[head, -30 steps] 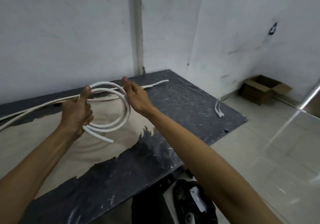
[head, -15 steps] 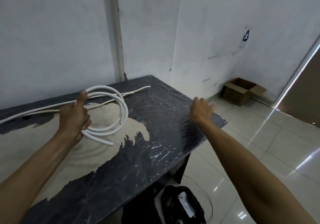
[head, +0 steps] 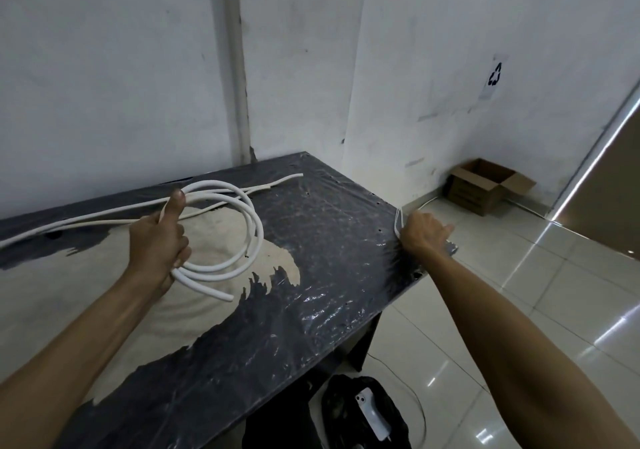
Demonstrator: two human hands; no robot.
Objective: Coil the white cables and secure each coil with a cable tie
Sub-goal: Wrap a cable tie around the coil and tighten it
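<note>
A dark table (head: 329, 240), its covering worn through to a pale patch on the near left, stands against scuffed white walls; glossy floor tiles lie to the right. On the floor at 2 o'clock an open cardboard box (head: 485, 185) sits in the corner, and at 6 o'clock a black bag (head: 346, 414) lies under the table edge. The left hand (head: 157, 244) is closed round the coiled white cable (head: 242, 233), thumb up along the loop, at 10 o'clock; loose cable lengths trail off to 9 o'clock. Half a second ago the right hand (head: 420, 233) hovered spread above the table's right edge; it is now down on that edge at 3 o'clock, fingers curled over the thin white cable ties (head: 397, 221), whether they are pinched I cannot tell. The coil hold is unchanged. A recycling symbol (head: 494, 75) is printed on paper on the wall; no readable words
</note>
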